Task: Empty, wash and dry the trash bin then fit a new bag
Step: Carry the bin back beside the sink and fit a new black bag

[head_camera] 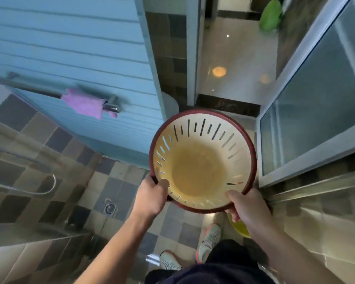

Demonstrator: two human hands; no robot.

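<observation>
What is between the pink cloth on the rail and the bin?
In the head view, only the blue slatted door lies between the pink cloth and the bin; nothing else stands there.

Cream bin (203, 138) with dark red rim, yellow-brown bottom, thin slits all round. Pink cloth (84, 103) on blue striped door (70, 48). Floor (115, 187) checked brown, tan and grey. Green bag (272, 15). Grey shoes (210, 240) with orange.

We see only a sliver of a yellow plastic tub (241, 229), mostly hidden behind the right hand (247, 203) (whose fingertips vanish under the rim). The bright green bag (271, 15) beyond the doorway is blurred, and the silver hose (39, 190) runs off the left edge.
</observation>
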